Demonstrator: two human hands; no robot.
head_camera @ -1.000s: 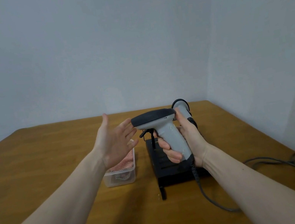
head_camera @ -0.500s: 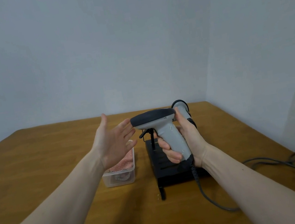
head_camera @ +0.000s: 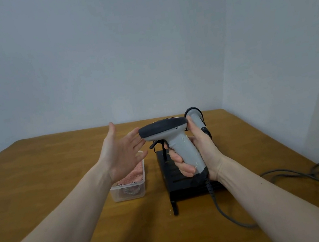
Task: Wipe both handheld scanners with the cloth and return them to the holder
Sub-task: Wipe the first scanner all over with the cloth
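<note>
While the right hand [head_camera: 196,152] grips one scanner [head_camera: 175,139], the left hand [head_camera: 123,153] spreads empty; the cloth [head_camera: 130,174] at seven o'clock lies unused, so wiping seems unstarted.

Plain pale grey walls [head_camera: 142,49] meet in a corner at the right; a brown wooden table [head_camera: 47,177] stands against them; even, soft light falls throughout.

Head-worn view, forward and down
</note>
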